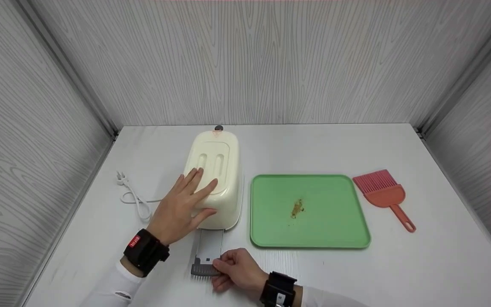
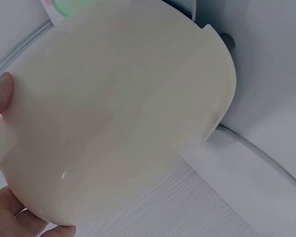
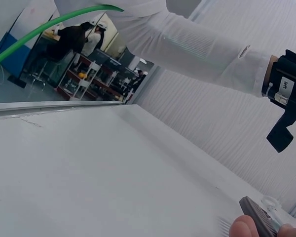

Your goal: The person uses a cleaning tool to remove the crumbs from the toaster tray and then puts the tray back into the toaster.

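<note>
A cream toaster (image 1: 224,179) with two slots under its lid stands left of the middle of the table. My left hand (image 1: 181,204) rests on its near end, fingers straight and spread over the top, thumb on the side. The left wrist view has the toaster's smooth side (image 2: 113,108) filling most of it. From the toaster's near end sticks out a flat crumb tray (image 1: 209,245) with a dark grey ribbed handle (image 1: 204,269). My right hand (image 1: 239,270) pinches that handle at its right end. The handle (image 3: 258,216) also shows low in the right wrist view.
A green tray (image 1: 330,236) with a small heap of brown crumbs (image 1: 297,208) lies right of the toaster. Beyond it lies a small pink brush (image 1: 375,180) with an orange dustpan (image 1: 386,196). The white power cord (image 1: 141,204) is bundled at the left.
</note>
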`<action>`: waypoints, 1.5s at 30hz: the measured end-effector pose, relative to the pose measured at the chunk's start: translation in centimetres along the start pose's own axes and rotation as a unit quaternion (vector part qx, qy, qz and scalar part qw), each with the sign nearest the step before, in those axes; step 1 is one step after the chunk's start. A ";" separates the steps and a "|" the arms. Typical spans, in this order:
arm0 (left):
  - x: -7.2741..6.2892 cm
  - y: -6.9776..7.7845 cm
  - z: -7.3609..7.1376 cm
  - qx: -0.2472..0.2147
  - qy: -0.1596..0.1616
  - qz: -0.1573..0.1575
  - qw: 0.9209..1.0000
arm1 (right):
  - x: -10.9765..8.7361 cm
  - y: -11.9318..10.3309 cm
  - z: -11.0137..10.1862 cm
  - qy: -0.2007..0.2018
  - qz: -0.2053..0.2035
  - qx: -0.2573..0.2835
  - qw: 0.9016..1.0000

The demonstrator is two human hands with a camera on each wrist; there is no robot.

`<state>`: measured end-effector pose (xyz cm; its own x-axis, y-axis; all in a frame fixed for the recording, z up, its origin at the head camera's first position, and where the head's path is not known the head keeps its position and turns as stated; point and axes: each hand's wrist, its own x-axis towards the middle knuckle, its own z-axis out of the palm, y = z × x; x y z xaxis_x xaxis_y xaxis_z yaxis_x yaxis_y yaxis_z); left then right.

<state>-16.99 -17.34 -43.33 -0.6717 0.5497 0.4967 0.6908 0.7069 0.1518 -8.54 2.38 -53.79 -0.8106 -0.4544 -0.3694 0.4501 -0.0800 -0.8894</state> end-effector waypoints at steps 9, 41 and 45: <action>0.0 -0.1 0.0 -0.006 -0.003 0.003 1.000 | 0.5 -0.5 -0.3 0.015 0.006 -0.017 1.000; 0.0 0.1 -0.1 -0.002 -0.022 -0.026 0.999 | 2.5 -1.9 -1.1 0.104 0.015 0.052 0.993; 0.1 0.2 -0.2 -0.001 -0.026 -0.030 0.999 | 2.6 -2.0 -1.0 0.114 0.011 0.055 0.992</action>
<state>-16.87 -17.28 -43.13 -0.7255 0.5287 0.4407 0.6489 0.7389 0.1817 -11.91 2.24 -53.21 -0.8581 -0.2449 -0.4512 0.4968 -0.1747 -0.8501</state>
